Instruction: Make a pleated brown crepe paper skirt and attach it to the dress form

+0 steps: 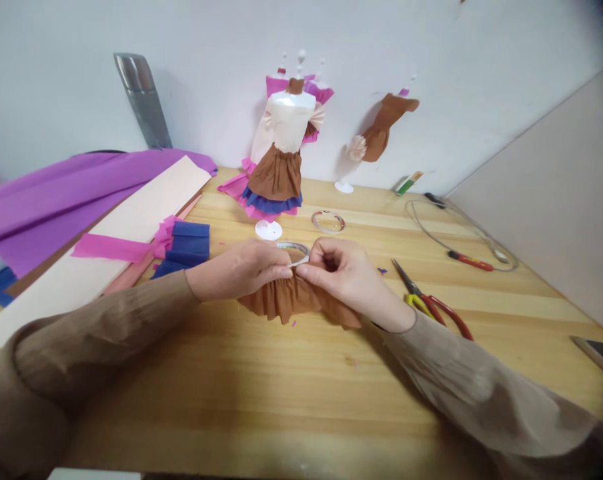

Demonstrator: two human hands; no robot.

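A gathered strip of brown crepe paper [286, 301] lies on the wooden table [261, 400] in the middle of the view. My left hand [236, 270] pinches its top edge from the left, fingers closed. My right hand [344, 273] pinches the same edge from the right, fingers curled. The fingertips of both hands meet over the ruffle. A roll of clear tape [295, 250] sits just behind my fingers.
A small mannequin [281, 143] in a cream, brown, blue and pink paper dress stands at the back, another brown-dressed mannequin [376, 137] to its right. Red-handled scissors [431, 303] lie right of my hand. Purple, cream, pink and blue paper [131, 213] covers the left. A second tape ring [328, 221], pliers and wire [469, 260] lie at right.
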